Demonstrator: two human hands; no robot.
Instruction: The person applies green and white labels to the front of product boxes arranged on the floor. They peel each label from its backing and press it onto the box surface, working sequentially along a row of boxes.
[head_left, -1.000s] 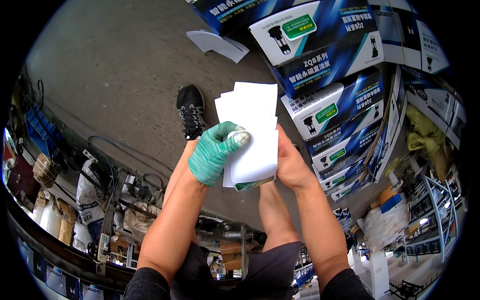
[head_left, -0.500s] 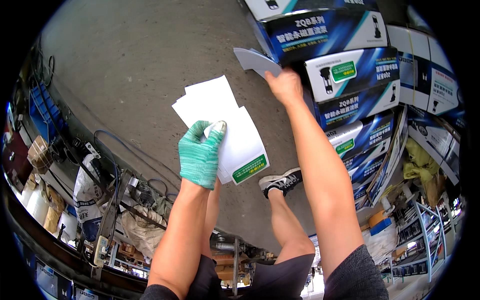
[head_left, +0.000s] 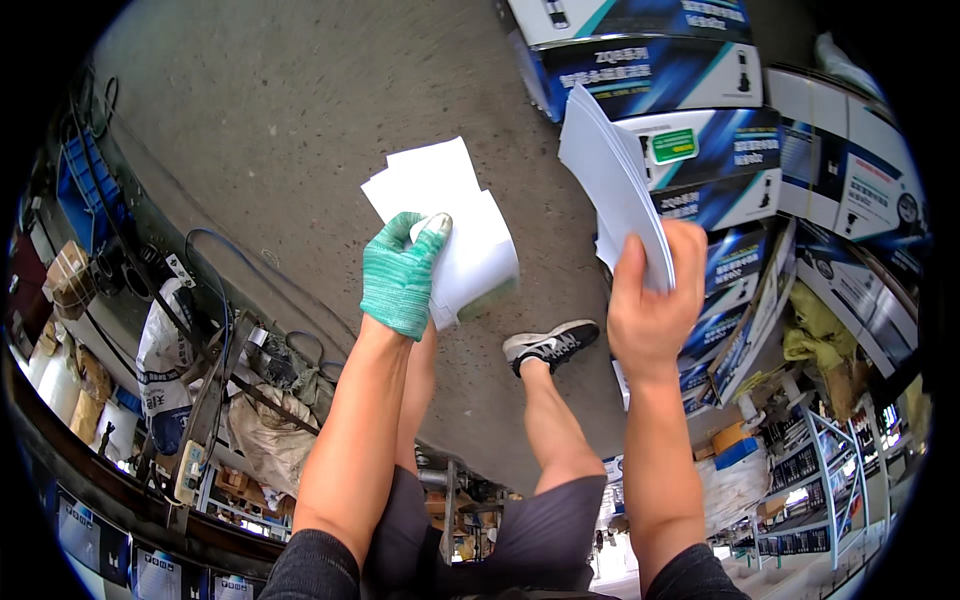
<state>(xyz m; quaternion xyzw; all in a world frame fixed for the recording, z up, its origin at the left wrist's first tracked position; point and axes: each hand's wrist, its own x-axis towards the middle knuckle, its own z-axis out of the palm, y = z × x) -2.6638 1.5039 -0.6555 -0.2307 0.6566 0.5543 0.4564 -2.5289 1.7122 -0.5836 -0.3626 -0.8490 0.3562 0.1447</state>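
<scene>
My left hand (head_left: 398, 278), in a green knitted glove, is closed on several fanned white paper sheets (head_left: 472, 235), its thumb pressed on top. A dim green patch shows at the sheets' lower right corner. My right hand (head_left: 658, 305) is bare and pinches a thicker sheaf of white papers (head_left: 612, 165) by its lower end, thumb on the near side. That sheaf stands up on edge, slightly curved, in front of a stack of blue, black and white cartons (head_left: 690, 75). One carton there carries a green sticker (head_left: 674, 146).
More printed cartons (head_left: 850, 150) lie at the right, with a yellow-green cloth (head_left: 820, 325) below them. A blue crate (head_left: 92, 195), cables and a white sack (head_left: 165, 365) line the left side. My shoe (head_left: 560, 345) rests on the grey concrete floor (head_left: 270, 130). A light-blue rack (head_left: 835, 480) stands lower right.
My right hand has drawn back from the carton stack toward me, bringing its papers upright into fuller view. The left hand's sheets have shifted slightly upward, their green corner curling away.
</scene>
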